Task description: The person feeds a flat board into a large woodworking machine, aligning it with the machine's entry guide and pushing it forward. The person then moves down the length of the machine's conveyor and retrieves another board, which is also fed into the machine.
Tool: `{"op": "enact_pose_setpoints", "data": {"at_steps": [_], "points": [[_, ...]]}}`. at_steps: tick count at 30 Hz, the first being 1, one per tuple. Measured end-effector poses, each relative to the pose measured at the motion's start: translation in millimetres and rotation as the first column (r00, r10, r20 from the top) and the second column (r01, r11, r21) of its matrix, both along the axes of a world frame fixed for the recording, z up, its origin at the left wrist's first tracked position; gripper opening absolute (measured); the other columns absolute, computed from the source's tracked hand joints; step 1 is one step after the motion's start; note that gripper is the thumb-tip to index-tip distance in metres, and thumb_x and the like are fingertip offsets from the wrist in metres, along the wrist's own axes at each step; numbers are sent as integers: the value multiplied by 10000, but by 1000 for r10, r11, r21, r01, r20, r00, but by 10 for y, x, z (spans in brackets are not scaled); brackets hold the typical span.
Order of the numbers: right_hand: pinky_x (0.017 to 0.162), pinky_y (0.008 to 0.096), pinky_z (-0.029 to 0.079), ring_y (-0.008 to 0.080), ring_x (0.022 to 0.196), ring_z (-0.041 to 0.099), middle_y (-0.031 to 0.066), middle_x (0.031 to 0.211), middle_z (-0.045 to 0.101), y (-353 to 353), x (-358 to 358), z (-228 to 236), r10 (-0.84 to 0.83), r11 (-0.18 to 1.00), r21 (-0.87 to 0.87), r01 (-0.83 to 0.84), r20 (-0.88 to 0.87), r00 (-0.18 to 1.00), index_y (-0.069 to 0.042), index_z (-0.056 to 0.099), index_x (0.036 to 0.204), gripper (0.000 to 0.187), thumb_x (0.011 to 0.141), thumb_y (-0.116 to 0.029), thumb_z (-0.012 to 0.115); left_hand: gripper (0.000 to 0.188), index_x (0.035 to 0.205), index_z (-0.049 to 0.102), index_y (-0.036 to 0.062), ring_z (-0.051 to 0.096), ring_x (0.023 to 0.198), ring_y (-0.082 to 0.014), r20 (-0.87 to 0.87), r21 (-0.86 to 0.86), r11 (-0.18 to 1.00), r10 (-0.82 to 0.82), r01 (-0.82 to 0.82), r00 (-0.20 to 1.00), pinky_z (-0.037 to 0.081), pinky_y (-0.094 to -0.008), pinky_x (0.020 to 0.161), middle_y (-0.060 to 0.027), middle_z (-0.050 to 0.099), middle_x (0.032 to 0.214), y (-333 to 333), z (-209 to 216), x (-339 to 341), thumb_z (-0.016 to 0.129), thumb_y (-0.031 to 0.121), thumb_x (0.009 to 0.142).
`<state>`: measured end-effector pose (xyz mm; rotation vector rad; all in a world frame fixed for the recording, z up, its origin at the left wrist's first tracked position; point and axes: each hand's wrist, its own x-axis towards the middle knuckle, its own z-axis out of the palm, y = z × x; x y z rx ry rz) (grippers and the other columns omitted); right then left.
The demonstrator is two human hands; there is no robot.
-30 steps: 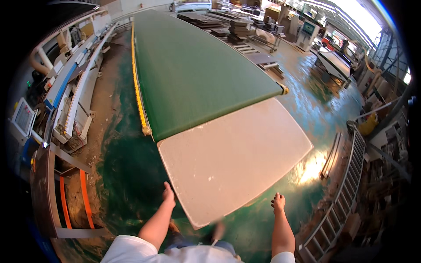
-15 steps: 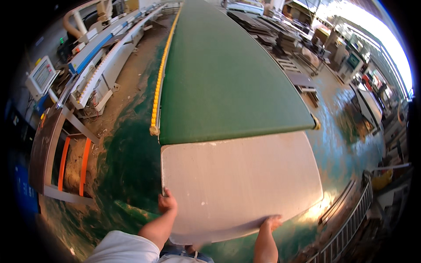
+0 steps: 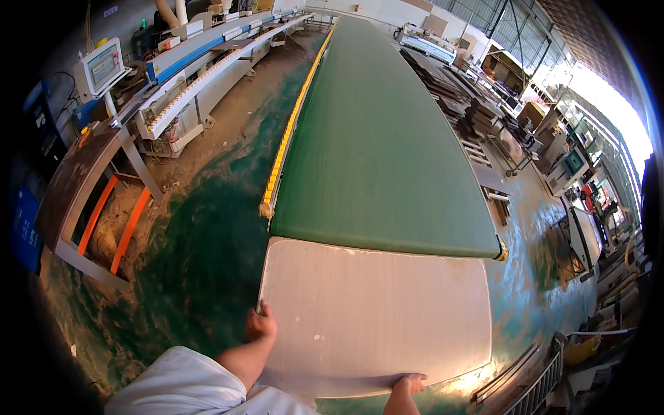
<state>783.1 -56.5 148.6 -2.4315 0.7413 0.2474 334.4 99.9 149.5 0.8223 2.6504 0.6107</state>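
Your left hand (image 3: 261, 325) and right hand (image 3: 413, 383), clear a second ago, now grip the pale board (image 3: 380, 311) by its edges.

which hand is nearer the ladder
Right: your right hand is left of the ladder, at the board's near edge; your left hand is farther, at its left edge.

Dial centre: panel (image 3: 380, 318). The conveyor belt (image 3: 387, 152) lies at 12 o'clock, stacked boards (image 3: 449, 86) at 1, the ladder (image 3: 536, 393) at 4, the table (image 3: 72, 183) at 10. Left hand (image 3: 261, 324): 9 o'clock edge; right hand (image 3: 409, 384): 5 o'clock edge.
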Motion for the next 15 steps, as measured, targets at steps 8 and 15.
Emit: {"op": "enact_pose_setpoints", "data": {"at_steps": [8, 15], "points": [[974, 598, 477, 469, 1078, 637, 281, 1209, 638, -2, -12, -64, 16, 996, -85, -17, -13, 1000, 14, 392, 1370, 703, 1000, -575, 295, 597, 970, 645, 30, 669, 910, -424, -17, -70, 997, 20, -22, 1000, 530, -520, 777, -219, 695, 1004, 45, -20, 4, 513, 610, 911], [920, 609, 495, 475, 1082, 630, 268, 1185, 647, 47, -93, 13, 11, 992, -122, -13, -16, 1000, -1, 410, 1347, 700, 998, -593, 279, 606, 944, 648, 48, 677, 885, -410, -61, -61, 998, 16, -20, 998, 532, -523, 756, -197, 704, 949, 32, -57, -19, 508, 636, 901]]}}
